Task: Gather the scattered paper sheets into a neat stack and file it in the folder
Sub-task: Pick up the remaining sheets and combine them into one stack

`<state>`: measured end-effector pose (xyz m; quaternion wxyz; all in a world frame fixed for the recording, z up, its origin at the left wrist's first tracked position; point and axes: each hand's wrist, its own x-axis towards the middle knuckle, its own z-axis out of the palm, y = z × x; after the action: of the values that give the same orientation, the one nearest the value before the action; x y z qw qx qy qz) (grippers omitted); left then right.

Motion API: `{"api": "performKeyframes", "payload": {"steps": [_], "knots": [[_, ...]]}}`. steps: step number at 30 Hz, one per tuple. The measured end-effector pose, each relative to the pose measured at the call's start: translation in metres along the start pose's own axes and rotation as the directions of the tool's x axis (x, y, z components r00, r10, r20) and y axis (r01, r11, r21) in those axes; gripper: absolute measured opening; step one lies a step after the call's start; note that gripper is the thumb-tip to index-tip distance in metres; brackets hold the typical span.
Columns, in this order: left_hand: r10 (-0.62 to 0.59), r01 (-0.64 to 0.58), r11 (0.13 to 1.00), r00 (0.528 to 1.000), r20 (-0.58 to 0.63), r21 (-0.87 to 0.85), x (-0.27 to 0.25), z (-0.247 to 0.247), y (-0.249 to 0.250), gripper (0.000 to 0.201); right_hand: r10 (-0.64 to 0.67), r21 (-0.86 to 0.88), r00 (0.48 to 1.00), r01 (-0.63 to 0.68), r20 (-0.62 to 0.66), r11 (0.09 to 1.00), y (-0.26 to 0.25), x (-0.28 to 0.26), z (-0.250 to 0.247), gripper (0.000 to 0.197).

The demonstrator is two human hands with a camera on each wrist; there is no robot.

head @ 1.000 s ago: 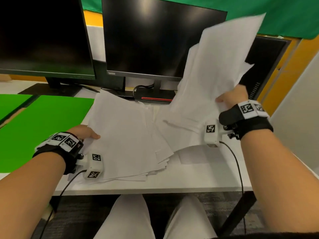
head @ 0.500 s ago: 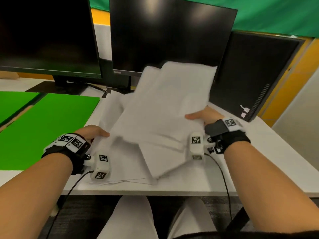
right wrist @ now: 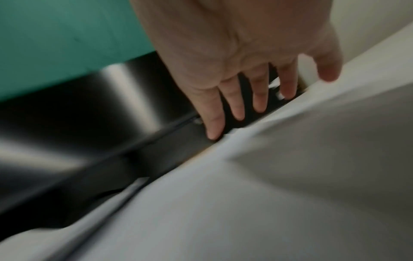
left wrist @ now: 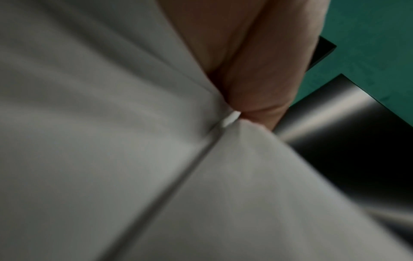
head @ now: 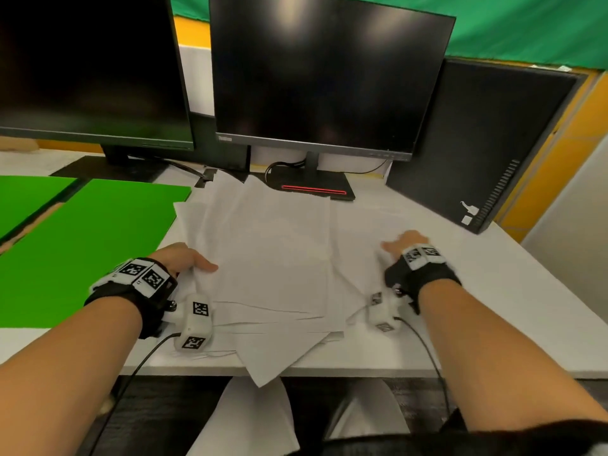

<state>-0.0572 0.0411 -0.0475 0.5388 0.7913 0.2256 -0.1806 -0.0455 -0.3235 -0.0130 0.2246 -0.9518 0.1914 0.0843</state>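
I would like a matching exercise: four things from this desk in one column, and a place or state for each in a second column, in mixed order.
Things
1. paper sheets
2. green folder
3. left hand
4. right hand

Places or states
A. lies open at the desk's left side
B. fingers straight and spread
C. one corner hangs over the desk's front edge
D. pinches the pile's left edge

Pairs: 1-C, 2-A, 3-D, 4-B
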Motion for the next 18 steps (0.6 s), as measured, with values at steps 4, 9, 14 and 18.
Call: {"api": "performKeyframes", "payload": {"steps": [4, 9, 14, 18], "knots": [[0.023, -0.025, 0.999, 0.999, 0.038, 0.038, -0.004, 0.005, 0.006, 0.033, 0.215, -0.038, 0.975, -0.217, -0.05, 0.975, 0.045, -0.001, -0.019, 0.053], [0.063, -0.062, 0.998, 0.996, 0.063, -0.021, -0.004, 0.024, 0.011, 0.039, 0.147, -0.035, 0.988, -0.146, 0.038, 0.989, 0.029, -0.003, -0.014, 0.037], [0.074, -0.062, 0.987, 0.994, 0.082, -0.15, 0.001, 0.027, 0.008, 0.045, 0.038, -0.047, 0.994, -0.033, 0.101, 0.998, 0.039, 0.037, -0.001, 0.085], [0.181, -0.136, 0.932, 0.978, 0.104, -0.337, -0.005, 0.026, 0.015, 0.048, -0.013, -0.107, 0.997, 0.021, 0.074, 0.994, 0.026, 0.013, -0.006, 0.064]]}}
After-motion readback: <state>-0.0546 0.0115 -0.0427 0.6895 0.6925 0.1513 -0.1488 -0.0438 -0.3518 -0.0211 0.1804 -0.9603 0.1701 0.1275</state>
